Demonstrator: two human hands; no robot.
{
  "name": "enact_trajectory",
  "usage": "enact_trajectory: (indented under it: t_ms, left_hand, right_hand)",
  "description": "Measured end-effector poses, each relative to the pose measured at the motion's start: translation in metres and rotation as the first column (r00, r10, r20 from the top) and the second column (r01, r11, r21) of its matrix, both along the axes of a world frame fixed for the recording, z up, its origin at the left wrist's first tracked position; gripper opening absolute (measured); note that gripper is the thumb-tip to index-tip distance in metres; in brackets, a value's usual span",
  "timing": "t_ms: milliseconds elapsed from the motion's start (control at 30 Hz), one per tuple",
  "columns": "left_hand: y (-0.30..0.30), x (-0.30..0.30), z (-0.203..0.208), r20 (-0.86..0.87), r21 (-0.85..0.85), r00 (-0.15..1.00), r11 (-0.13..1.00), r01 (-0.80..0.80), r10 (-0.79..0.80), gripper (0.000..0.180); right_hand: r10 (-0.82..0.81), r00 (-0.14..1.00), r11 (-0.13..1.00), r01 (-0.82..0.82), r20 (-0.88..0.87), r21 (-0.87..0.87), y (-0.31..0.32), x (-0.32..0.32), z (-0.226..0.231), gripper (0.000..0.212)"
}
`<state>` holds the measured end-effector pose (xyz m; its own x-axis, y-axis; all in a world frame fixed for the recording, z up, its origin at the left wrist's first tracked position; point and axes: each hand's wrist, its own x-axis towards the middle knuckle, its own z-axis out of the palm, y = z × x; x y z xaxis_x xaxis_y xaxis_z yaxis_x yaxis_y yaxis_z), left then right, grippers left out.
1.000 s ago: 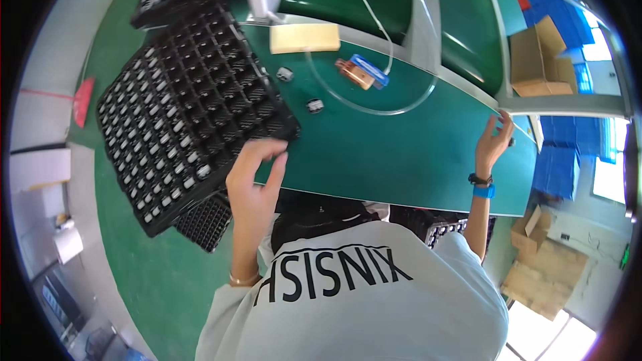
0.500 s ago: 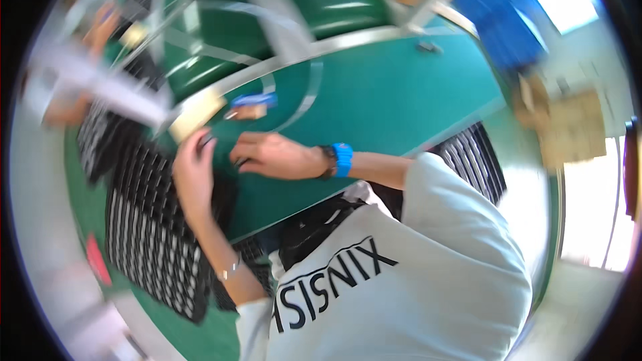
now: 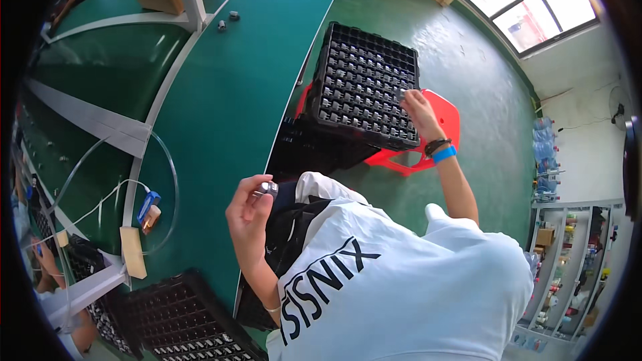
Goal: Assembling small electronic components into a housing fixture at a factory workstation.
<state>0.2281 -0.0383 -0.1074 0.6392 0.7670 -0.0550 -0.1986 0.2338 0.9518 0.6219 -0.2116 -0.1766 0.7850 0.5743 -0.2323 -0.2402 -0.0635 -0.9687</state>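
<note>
Left hand [image 3: 246,215] raised in front of body, fingers curled, thumb opposed to them in firm grasp; left forearm [image 3: 263,286] rising steeply from lower edge. Right arm reaching forward and well out to right; right forearm [image 3: 459,187] bare, right hand [image 3: 421,113] angled toward left, fingertips pinched together.

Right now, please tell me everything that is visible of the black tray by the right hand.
The black tray is shallow, squarish and plastic-looking, with a raised rim and a grid of compartments. Small silvery parts sit in most rows, while those at the far edge look unfilled. It lies beside the green table, above a red chair; what directly supports it is hidden. The right hand is at its right edge; whether it touches the tray is unclear.
</note>
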Motion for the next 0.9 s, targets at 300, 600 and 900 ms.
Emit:
enact_trajectory:
  t_ms: [300,600,900]
  left_hand:
    - [0.007,0.000,-0.004,-0.055,-0.035,0.998,0.999,0.004,-0.006,0.029]
    - [0.014,0.024,-0.016,-0.127,-0.098,0.992,0.995,-0.011,-0.001,0.032]
    - [0.010,0.064,-0.014,-0.062,-0.090,0.997,0.995,0.049,-0.055,0.027]
  right_hand:
    - [-0.032,0.917,0.826,0.248,0.397,-0.506,0.033,0.191,-0.095,0.023]
    - [0.287,0.769,0.499,0.388,0.571,-0.775,0.070,0.223,-0.127,0.032]
    - [0.206,0.575,0.942,0.101,0.792,-0.319,0.116,0.074,-0.025,0.020]
